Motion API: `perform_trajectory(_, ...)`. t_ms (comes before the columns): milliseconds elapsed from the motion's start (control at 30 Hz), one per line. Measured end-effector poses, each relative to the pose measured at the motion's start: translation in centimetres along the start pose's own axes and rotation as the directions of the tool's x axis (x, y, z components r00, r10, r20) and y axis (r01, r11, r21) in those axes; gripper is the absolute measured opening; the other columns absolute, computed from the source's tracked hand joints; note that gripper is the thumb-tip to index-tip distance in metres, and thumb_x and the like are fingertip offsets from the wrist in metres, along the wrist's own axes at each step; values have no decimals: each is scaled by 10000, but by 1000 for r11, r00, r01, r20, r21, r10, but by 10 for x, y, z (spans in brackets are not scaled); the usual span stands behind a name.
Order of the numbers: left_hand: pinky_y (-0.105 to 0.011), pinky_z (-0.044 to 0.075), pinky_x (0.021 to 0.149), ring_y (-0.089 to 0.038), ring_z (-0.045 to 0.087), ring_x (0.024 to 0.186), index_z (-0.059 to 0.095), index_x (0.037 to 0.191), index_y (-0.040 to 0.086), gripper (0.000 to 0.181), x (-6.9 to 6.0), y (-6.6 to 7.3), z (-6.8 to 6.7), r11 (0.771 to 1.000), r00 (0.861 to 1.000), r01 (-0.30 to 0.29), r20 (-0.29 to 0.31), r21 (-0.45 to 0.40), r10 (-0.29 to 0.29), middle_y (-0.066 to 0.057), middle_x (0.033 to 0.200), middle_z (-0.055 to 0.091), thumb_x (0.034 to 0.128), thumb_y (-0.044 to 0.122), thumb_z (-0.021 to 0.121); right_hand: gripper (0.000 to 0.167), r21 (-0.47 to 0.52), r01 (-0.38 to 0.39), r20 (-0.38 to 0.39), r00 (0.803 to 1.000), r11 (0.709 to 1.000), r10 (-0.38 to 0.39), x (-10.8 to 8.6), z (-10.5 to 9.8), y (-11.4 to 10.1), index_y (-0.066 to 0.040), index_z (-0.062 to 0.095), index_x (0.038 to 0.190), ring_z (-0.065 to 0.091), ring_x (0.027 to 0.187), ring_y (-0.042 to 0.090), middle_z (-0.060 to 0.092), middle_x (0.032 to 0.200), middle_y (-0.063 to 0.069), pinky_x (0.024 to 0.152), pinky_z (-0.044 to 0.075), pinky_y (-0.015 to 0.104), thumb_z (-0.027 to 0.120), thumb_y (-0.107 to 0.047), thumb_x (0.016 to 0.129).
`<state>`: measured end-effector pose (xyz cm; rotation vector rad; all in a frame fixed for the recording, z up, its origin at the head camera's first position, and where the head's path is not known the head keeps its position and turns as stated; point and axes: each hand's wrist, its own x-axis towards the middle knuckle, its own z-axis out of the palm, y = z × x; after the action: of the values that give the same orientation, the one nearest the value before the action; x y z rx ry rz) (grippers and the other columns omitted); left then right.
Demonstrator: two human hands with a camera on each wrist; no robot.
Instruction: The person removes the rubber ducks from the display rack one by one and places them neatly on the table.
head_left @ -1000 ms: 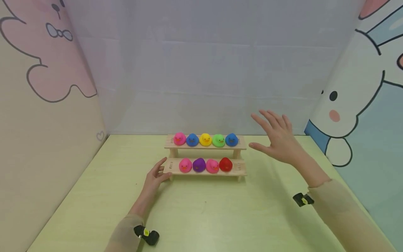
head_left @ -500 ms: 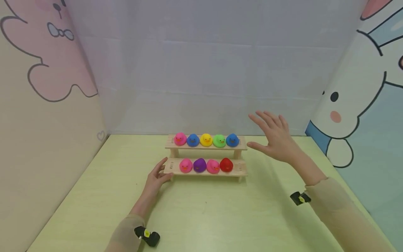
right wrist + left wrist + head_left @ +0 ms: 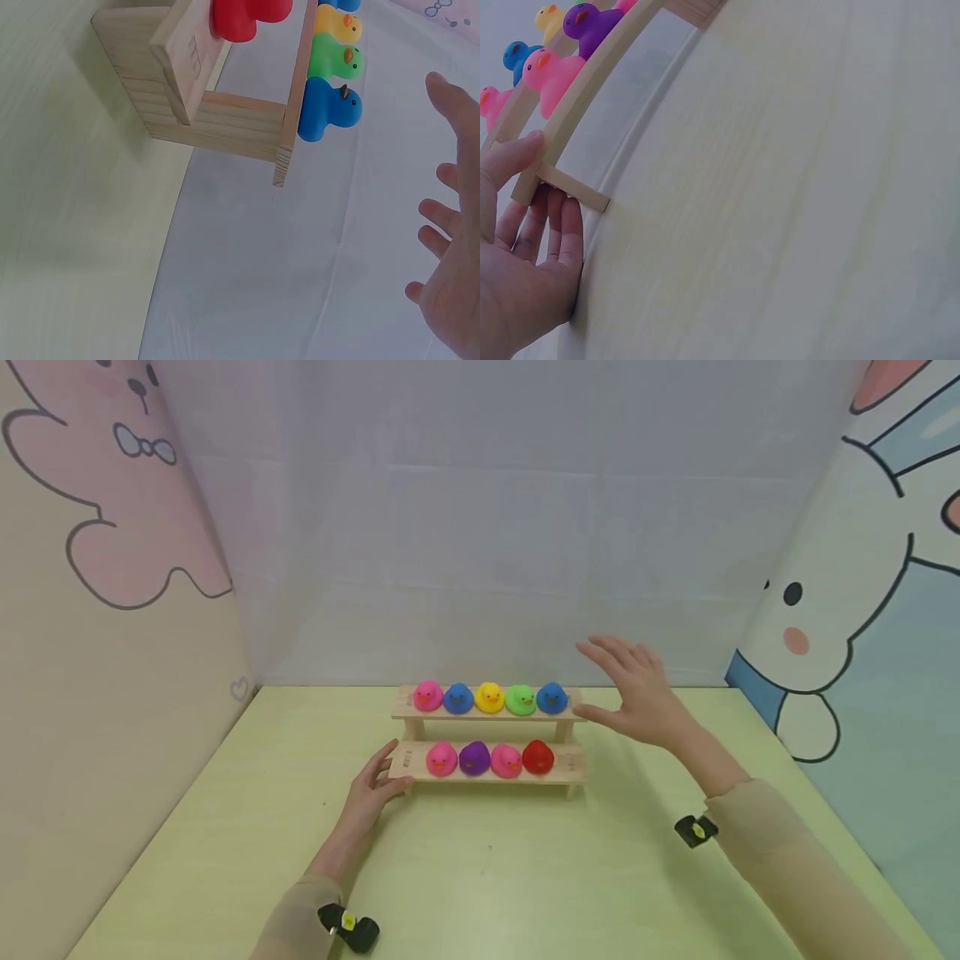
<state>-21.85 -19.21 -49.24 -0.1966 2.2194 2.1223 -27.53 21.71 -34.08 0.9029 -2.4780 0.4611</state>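
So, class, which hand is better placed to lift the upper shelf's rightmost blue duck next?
Probably the right hand: it's empty and close to that blue toy duck, while the left hand grips the lower wooden shelf.

The right hand (image 3: pixel 633 697) moves inward, away from the desk's (image 3: pixel 480 893) right edge, and dips slightly. Its thumb tip, clear of the wooden rack (image 3: pixel 489 718) a second ago, now overlaps the rack's upper right end in the head view, near the blue duck (image 3: pixel 552 699). The right sleeve (image 3: pixel 795 860) follows.
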Motion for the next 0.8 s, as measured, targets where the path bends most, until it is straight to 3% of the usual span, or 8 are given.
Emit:
perform_trajectory(267,-167,500,832,3,591,928,342,1542,278,728,-1,0,0,1000,1000,-15,10,-4,15,-103,1385,410,923,92,677,848,56,48,-26,999,997,-46,6,16,0,-141,452,1471,387,1373,380,461,1490,145,1086,228,661,833,-368,748)
perform_trajectory(500,-158,496,837,17,594,939,352,1540,265,710,-2,0,2,1000,1000,-11,-1,-21,11,-113,1394,409,929,80,663,794,143,93,-104,992,985,-79,6,35,3,-101,532,1409,457,1306,366,539,1417,144,1070,287,622,860,-331,724)
perform_trajectory(800,-159,489,847,6,588,959,350,1541,280,713,-3,0,2,1000,1000,-3,-15,-19,3,-105,1400,420,929,111,675,715,255,12,-109,994,967,16,7,55,5,-95,563,1380,462,1265,344,570,1367,146,1064,303,603,860,-213,741)
